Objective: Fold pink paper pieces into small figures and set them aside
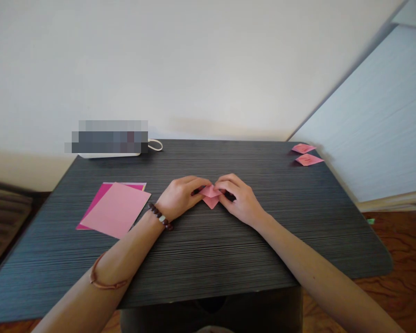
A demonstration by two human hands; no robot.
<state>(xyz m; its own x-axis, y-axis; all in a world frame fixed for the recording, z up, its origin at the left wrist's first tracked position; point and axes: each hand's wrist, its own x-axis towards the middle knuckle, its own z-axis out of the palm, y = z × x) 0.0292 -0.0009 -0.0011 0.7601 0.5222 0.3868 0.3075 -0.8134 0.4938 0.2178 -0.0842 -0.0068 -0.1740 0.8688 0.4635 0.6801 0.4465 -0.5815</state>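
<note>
A small folded piece of pink origami paper [211, 198] lies at the middle of the dark table, one pointed corner toward me. My left hand [183, 196], with a beaded bracelet at the wrist, pinches its left side between thumb and fingers. On the other side, my right hand [238, 200] grips the right edge, its fingertips close to the paper's top. Fingers cover both side corners, so the exact fold there is hidden.
Left of my arm lies a stack of square paper sheets [116, 210], light pink over magenta. Two folded pink paper pieces [309, 160] rest at the table's far right. A blurred-out device with a white base [111, 155] and cord loop stands at the back left, near the wall.
</note>
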